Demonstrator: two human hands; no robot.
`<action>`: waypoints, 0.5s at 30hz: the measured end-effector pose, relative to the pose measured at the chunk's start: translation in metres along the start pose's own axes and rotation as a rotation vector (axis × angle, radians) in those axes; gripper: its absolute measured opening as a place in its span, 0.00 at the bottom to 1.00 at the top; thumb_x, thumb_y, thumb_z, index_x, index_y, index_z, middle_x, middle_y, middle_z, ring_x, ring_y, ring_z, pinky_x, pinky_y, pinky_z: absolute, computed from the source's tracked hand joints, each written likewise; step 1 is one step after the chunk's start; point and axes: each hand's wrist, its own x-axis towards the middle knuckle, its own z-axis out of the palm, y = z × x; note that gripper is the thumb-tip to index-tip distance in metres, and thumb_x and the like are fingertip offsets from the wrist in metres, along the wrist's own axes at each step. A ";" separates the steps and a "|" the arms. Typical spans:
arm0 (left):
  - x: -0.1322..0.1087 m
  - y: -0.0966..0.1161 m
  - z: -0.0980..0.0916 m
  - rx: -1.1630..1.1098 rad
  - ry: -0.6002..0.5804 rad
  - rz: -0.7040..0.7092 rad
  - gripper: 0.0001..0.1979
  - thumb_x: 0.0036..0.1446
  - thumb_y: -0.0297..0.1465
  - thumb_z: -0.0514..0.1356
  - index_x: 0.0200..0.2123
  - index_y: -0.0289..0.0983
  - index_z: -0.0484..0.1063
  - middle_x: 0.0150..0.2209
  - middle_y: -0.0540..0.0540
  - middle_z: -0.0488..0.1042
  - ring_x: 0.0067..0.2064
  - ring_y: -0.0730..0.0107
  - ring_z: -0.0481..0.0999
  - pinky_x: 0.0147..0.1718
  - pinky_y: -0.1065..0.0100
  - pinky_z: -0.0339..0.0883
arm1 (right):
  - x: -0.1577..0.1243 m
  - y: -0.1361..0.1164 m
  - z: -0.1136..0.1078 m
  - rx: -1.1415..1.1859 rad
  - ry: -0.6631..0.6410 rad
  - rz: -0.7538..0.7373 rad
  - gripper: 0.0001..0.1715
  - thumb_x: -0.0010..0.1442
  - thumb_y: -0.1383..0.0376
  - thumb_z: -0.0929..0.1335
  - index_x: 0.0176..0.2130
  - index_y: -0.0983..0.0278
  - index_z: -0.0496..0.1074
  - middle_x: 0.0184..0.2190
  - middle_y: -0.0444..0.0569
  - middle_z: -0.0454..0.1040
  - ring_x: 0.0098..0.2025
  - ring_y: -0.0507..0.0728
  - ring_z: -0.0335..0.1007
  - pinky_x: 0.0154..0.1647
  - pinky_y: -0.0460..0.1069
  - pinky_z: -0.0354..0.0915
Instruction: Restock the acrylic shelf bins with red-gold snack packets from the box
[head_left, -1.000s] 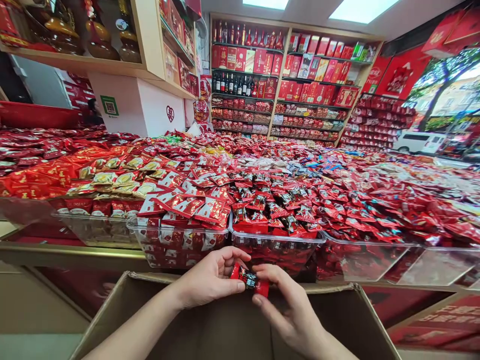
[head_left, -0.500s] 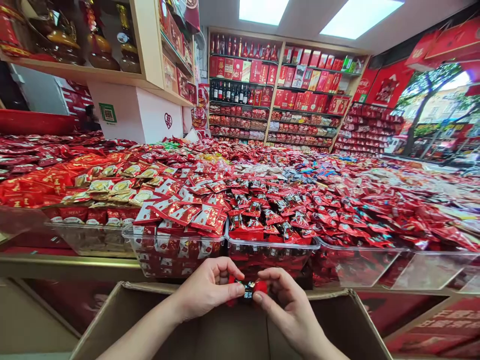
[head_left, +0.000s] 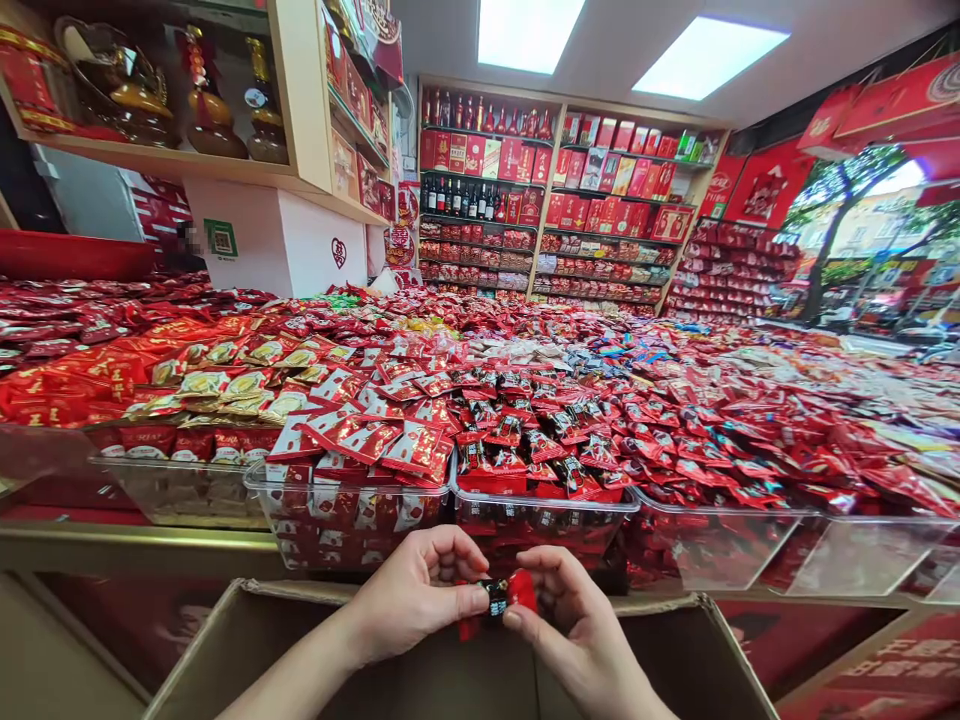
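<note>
Between my two hands is a small wrapped candy [head_left: 496, 597], black with white characters in the middle and red at its ends. My left hand [head_left: 420, 595] pinches its left end between thumb and fingers. On the other side, the thumb and fingertips of my right hand [head_left: 574, 625] grip the red right end. Both hands are over an open cardboard box [head_left: 442, 680]. Just beyond them stands a clear plastic bin [head_left: 544, 500] heaped with black-and-red packets [head_left: 510, 430] that look similar. The inner fingers of both hands are partly hidden.
Left of that bin, another clear bin [head_left: 349, 485] holds red-and-white packets [head_left: 405, 450]. More heaped sweets [head_left: 720, 440] spread to the right. Shelves [head_left: 562, 190] of boxes and bottles line the back wall. A white pillar [head_left: 259, 235] rises at the left.
The view has tilted up slightly, so the scene sits a little lower. Both hands keep hold of the candy, whose black middle now shows a bit more clearly.
</note>
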 end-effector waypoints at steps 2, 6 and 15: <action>0.000 0.001 0.000 -0.035 -0.046 -0.022 0.15 0.42 0.31 0.63 0.33 0.34 0.64 0.28 0.51 0.68 0.27 0.77 0.68 0.29 0.72 0.63 | 0.000 -0.001 0.001 0.017 0.030 -0.003 0.18 0.49 0.61 0.68 0.40 0.62 0.61 0.31 0.48 0.70 0.33 0.52 0.66 0.35 0.48 0.65; -0.002 0.001 -0.004 -0.069 -0.152 -0.025 0.15 0.43 0.30 0.63 0.36 0.35 0.64 0.28 0.51 0.67 0.31 0.77 0.67 0.33 0.71 0.63 | -0.001 -0.008 0.001 0.016 0.094 -0.019 0.15 0.51 0.61 0.67 0.39 0.61 0.63 0.32 0.48 0.70 0.35 0.52 0.67 0.35 0.46 0.65; -0.002 -0.004 -0.007 -0.046 -0.140 0.014 0.11 0.45 0.31 0.60 0.34 0.35 0.65 0.30 0.48 0.71 0.32 0.75 0.68 0.34 0.71 0.61 | 0.028 -0.069 -0.037 -0.263 0.206 -0.309 0.11 0.53 0.64 0.65 0.40 0.57 0.66 0.33 0.47 0.71 0.34 0.52 0.68 0.32 0.46 0.66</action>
